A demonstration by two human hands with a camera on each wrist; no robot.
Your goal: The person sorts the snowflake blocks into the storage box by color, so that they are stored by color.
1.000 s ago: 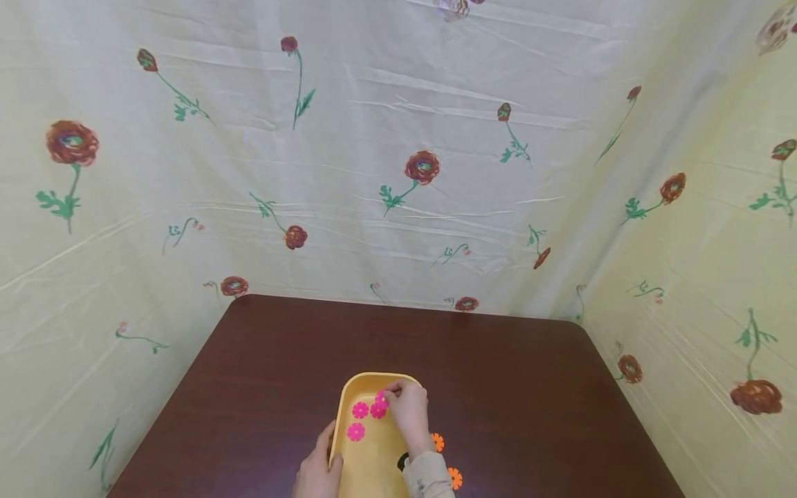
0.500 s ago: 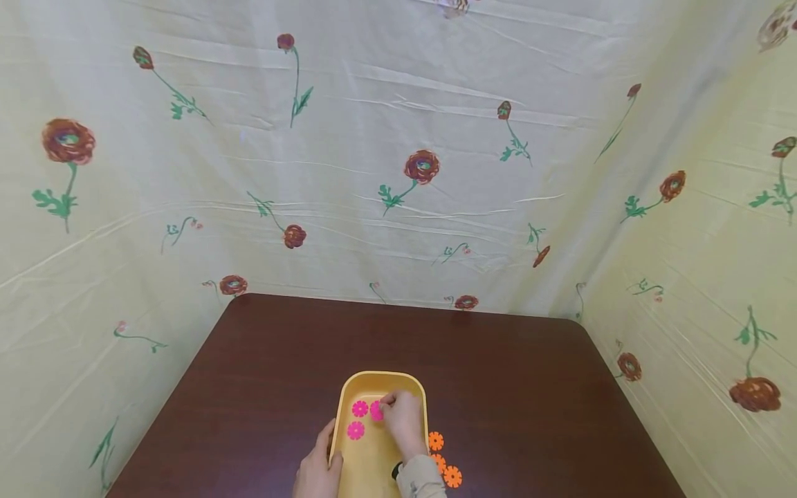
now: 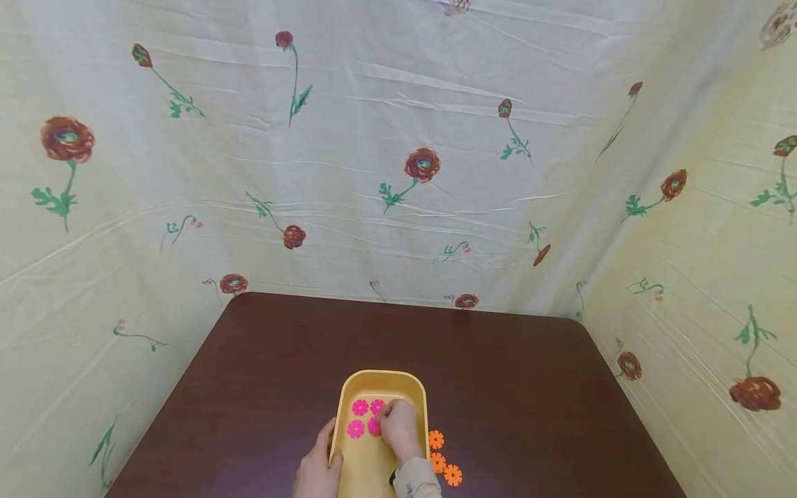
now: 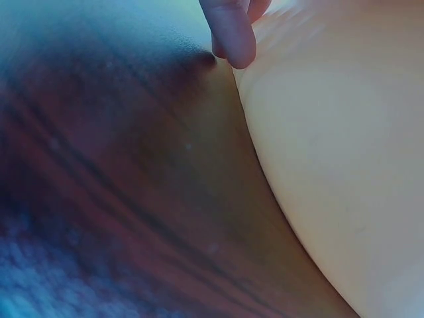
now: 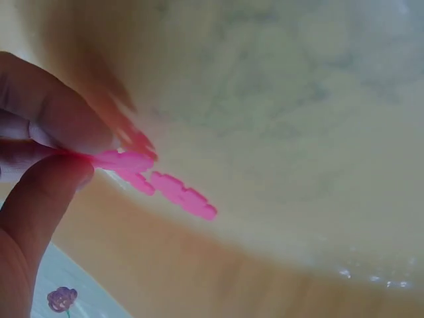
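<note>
A yellow tray (image 3: 381,379) sits near the front edge of the dark brown table (image 3: 280,360). Inside it lie several pink flower-shaped discs (image 3: 360,407). My right hand (image 3: 396,427) reaches into the tray and pinches a pink disc (image 5: 136,163) between thumb and finger, low over the tray floor; a second pink disc (image 5: 184,195) lies just beyond it. My left hand (image 3: 320,467) holds the tray's left rim, thumb on the rim; one fingertip (image 4: 232,30) shows against the tray wall (image 4: 344,152) in the left wrist view.
Three orange flower discs (image 3: 445,460) lie on the table just right of the tray. Pale cloth with red flower prints (image 3: 422,166) hangs behind and to both sides of the table.
My right hand has drawn back from the tray's far end toward the near side, carrying a pink disc down beside the others. The left hand has stayed on the rim.
</note>
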